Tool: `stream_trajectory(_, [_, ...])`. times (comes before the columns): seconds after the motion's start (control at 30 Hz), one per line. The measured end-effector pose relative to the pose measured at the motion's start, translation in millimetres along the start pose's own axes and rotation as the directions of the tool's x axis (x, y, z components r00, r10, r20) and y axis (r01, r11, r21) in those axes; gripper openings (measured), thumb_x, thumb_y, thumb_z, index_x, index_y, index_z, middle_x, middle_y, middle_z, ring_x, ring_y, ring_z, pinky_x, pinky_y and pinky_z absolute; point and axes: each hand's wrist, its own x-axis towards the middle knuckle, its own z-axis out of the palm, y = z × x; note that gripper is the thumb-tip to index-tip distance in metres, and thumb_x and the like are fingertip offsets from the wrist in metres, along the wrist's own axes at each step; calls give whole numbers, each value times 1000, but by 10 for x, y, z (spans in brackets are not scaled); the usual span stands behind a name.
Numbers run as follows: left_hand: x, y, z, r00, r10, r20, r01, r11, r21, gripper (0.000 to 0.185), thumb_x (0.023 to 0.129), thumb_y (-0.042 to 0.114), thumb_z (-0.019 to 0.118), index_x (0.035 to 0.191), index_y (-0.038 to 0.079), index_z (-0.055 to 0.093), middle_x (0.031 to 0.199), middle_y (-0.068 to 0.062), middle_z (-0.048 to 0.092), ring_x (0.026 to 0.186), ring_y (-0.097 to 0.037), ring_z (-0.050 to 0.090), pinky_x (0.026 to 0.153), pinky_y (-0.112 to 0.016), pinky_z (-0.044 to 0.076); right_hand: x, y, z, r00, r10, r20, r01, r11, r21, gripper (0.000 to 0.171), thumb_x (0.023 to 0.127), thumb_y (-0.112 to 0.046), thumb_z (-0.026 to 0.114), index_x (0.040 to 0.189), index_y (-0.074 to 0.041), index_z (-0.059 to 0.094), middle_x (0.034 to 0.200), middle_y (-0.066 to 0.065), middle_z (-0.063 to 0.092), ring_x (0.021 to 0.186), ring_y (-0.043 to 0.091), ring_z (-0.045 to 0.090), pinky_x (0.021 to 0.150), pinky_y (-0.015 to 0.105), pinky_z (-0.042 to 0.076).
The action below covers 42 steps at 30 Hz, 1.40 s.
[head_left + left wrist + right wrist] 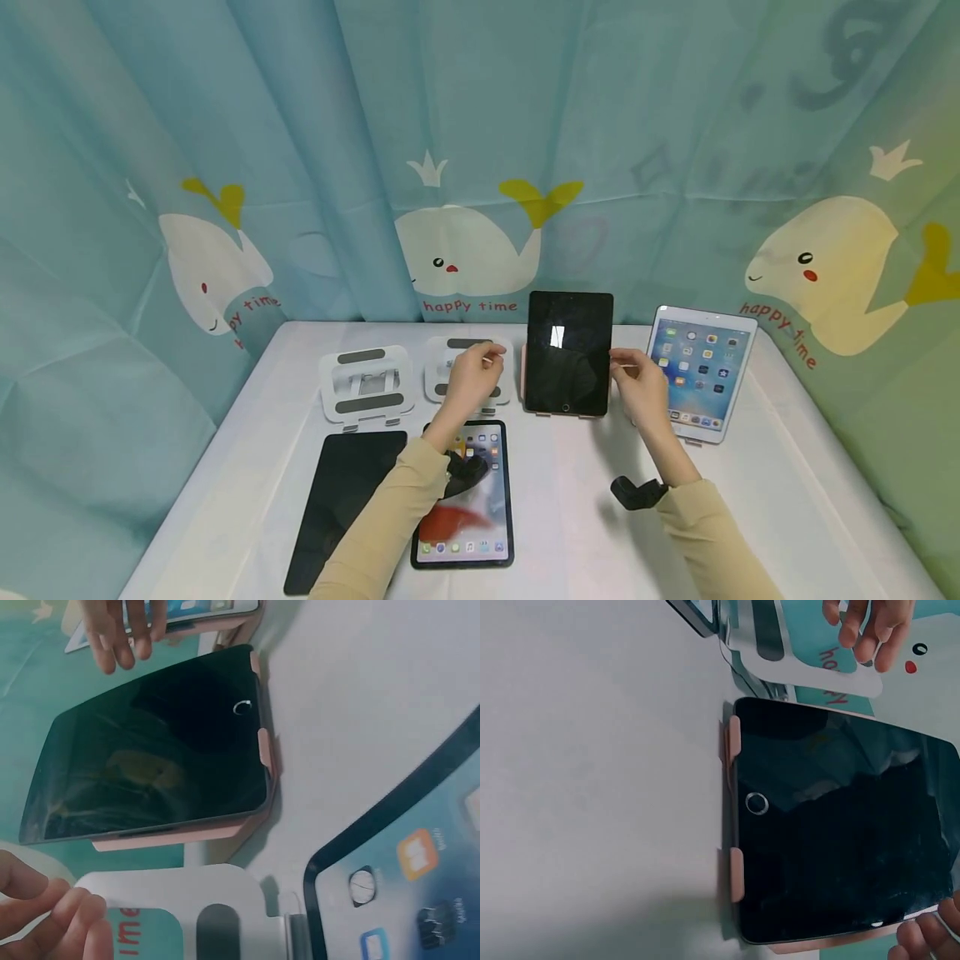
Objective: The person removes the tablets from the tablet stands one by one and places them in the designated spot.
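A dark-screened tablet [568, 354] with a home button stands propped on a pink tablet stand [169, 838]. Two lips of that stand catch its lower edge. Beside the tablet's right edge is my right hand [641, 390]; its fingertips [922, 937] lie close to the edge, and whether they touch it is unclear. To the left of the tablet, my left hand [474, 375] hovers in front of a white tablet stand [165, 889], fingers loosely bent and holding nothing.
A white tablet [697, 371] with a lit screen leans on a stand at the right. Another white stand [367, 383] is at the left. A dark tablet [345, 492] and a lit black-framed tablet [487, 500] lie flat in front. A curtain [480, 125] hangs behind the table.
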Motion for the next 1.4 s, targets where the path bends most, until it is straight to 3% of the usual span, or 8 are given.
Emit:
stream_trajectory(0.23, [102, 63, 16, 1000, 18, -15, -17, 1000, 12, 21, 93, 12, 57, 110, 7, 69, 99, -9, 69, 90, -23, 65, 75, -36, 52, 87, -56, -38, 999, -16, -36, 15, 999, -35, 26, 96, -10, 54, 117, 1, 63, 113, 22, 67, 98, 36, 64, 81, 35, 44])
stream_trajectory(0.47, [176, 128, 40, 998, 54, -28, -53, 998, 37, 21, 93, 12, 57, 109, 7, 70, 98, -9, 68, 87, -22, 64, 75, -34, 51, 192, -100, -76, 999, -46, -23, 45, 998, -48, 29, 97, -12, 52, 122, 0, 60, 118, 22, 64, 106, 38, 62, 89, 49, 46])
stream_trajectory(0.7, [289, 199, 61, 997, 75, -19, -74, 996, 57, 23, 94, 12, 54, 111, 7, 69, 99, -9, 70, 82, -22, 64, 68, -30, 48, 318, -165, -77, 995, -95, -15, 94, 992, -83, 34, 96, -11, 51, 128, 1, 56, 120, 23, 63, 108, 40, 61, 90, 52, 46])
stream_trajectory(0.93, [401, 280, 59, 998, 54, 9, -55, 998, 35, 26, 95, 11, 52, 116, 7, 67, 103, -10, 68, 90, -24, 66, 67, -29, 49, 413, -240, -67, 993, -113, -15, 111, 987, -116, 37, 96, -13, 51, 131, 0, 53, 122, 22, 62, 109, 40, 61, 93, 54, 43])
stream_trajectory(1.17, [522, 330, 61, 998, 59, 2, -59, 998, 34, 27, 95, 11, 53, 119, 5, 65, 105, -11, 68, 75, -22, 60, 60, -23, 43, 496, -316, -49, 987, -159, 10, 158, 976, -150, 37, 98, -12, 46, 133, 2, 50, 120, 26, 62, 107, 42, 61, 90, 55, 45])
stream_trajectory(1.4, [632, 329, 147, 998, 66, 3, -66, 998, 25, 29, 98, 18, 53, 123, 7, 62, 109, -11, 68, 94, -24, 67, 72, -30, 53, 574, -295, -16, 989, -144, 18, 145, 979, -140, 40, 99, -9, 44, 137, 2, 45, 122, 27, 59, 105, 43, 59, 92, 57, 41])
